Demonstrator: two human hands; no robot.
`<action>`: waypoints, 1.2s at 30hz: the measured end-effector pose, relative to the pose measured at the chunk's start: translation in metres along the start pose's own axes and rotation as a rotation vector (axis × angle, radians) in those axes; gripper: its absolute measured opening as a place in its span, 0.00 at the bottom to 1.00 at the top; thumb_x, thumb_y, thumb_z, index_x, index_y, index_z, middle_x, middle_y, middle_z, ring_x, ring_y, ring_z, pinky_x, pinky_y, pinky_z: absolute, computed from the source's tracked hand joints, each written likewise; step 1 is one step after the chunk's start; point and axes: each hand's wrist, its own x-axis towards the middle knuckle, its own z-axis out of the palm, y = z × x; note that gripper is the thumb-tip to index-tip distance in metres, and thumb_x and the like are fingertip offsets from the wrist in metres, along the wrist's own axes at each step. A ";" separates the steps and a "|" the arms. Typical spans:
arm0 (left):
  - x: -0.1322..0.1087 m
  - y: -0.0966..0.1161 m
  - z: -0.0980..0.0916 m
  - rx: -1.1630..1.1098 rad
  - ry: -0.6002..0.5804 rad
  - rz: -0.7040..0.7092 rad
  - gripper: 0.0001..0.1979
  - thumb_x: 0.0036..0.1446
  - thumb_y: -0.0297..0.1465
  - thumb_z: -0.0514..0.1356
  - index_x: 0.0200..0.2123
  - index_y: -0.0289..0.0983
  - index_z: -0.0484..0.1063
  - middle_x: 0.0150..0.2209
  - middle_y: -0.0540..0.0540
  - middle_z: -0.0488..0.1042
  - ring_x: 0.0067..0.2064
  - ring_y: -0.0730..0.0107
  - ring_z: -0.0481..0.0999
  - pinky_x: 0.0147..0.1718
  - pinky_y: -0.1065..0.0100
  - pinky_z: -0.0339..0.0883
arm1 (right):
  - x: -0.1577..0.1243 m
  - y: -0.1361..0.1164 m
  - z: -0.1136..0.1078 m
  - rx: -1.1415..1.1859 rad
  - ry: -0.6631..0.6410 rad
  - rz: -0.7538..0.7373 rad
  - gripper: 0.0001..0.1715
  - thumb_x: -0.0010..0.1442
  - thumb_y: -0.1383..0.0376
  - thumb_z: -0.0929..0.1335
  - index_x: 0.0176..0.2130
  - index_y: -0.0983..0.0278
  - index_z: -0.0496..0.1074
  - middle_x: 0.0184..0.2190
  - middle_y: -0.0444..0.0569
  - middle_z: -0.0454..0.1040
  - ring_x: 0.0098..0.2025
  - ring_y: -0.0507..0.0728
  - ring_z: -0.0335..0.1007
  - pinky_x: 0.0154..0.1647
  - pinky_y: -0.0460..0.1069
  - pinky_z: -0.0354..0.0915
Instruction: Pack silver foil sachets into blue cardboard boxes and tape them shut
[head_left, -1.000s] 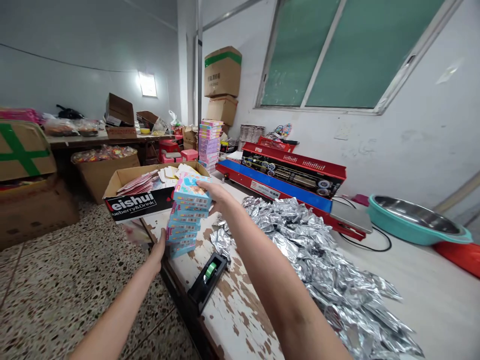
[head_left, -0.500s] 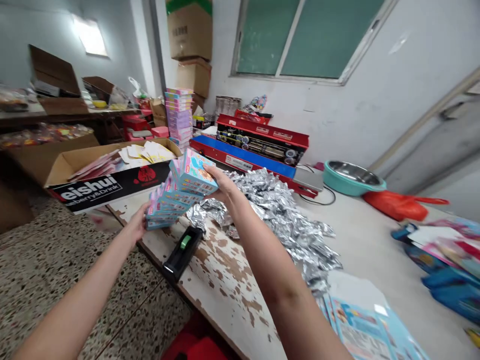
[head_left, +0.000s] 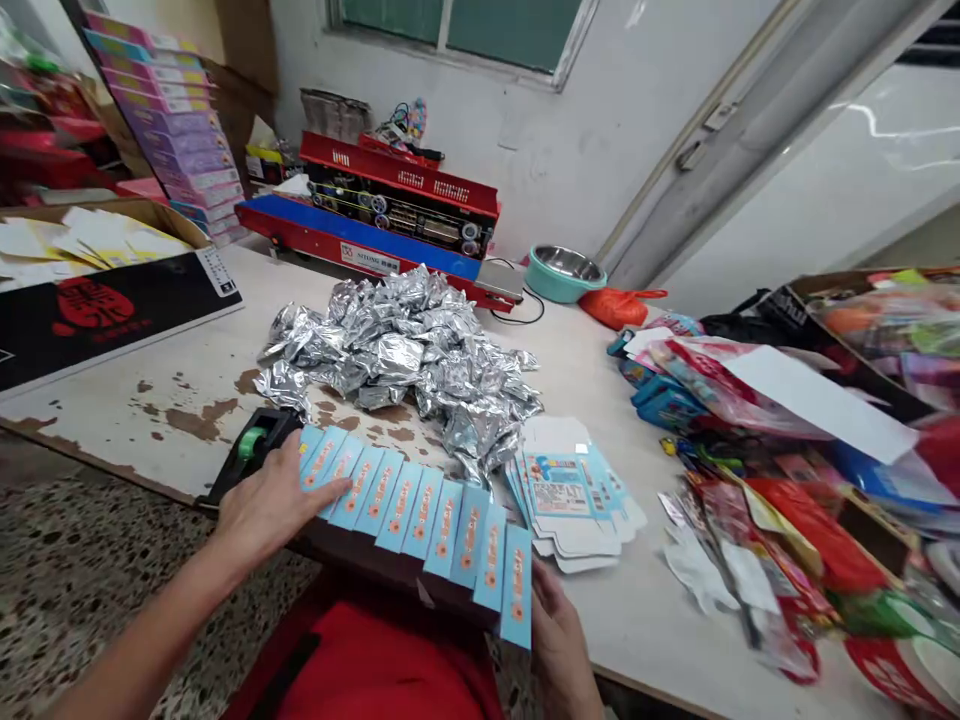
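A row of small light-blue boxes [head_left: 405,507], standing side by side with their narrow printed faces up, spans the table's front edge. My left hand [head_left: 274,500] is closed on the row's left end, thumb across the top. At the right end my right hand [head_left: 559,635] presses against the last box, its fingers partly hidden. Just behind my left hand is a black tape dispenser [head_left: 251,450] with a green core. A heap of silver foil packets [head_left: 409,350] lies beyond the row. Flat, unfolded blue cartons [head_left: 566,495] are stacked right of it.
A red sealing machine [head_left: 390,225] with a blue belt stands at the back, beside a teal basin [head_left: 564,275] and a red bag [head_left: 619,307]. An open carton [head_left: 112,310] is at left, near stacked boxes [head_left: 176,130]. Mixed packaging [head_left: 795,520] covers the right.
The row of boxes has come from the left, over the table, to the front edge near my lap. Both hands still hold it, and the view has turned right.
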 end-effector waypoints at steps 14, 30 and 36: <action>0.017 -0.032 0.000 -0.486 -0.009 0.039 0.33 0.44 0.58 0.59 0.43 0.38 0.73 0.36 0.43 0.78 0.36 0.53 0.77 0.32 0.64 0.69 | -0.011 -0.021 0.021 -0.149 -0.020 -0.081 0.51 0.46 0.48 0.74 0.61 0.63 0.58 0.57 0.58 0.67 0.57 0.67 0.66 0.56 0.59 0.65; 0.036 -0.054 0.019 -0.373 -0.062 0.058 0.36 0.49 0.59 0.53 0.50 0.38 0.71 0.46 0.39 0.77 0.47 0.44 0.75 0.44 0.57 0.68 | 0.017 -0.039 0.020 -0.269 -0.046 -0.034 0.43 0.48 0.42 0.69 0.53 0.66 0.68 0.53 0.58 0.72 0.54 0.69 0.67 0.54 0.61 0.65; 0.014 -0.050 0.020 -0.535 -0.052 0.054 0.34 0.46 0.54 0.61 0.52 0.40 0.69 0.45 0.41 0.77 0.45 0.48 0.76 0.40 0.60 0.72 | -0.003 -0.042 0.027 -0.319 -0.053 -0.223 0.35 0.47 0.49 0.73 0.49 0.65 0.70 0.45 0.56 0.76 0.47 0.67 0.72 0.45 0.57 0.71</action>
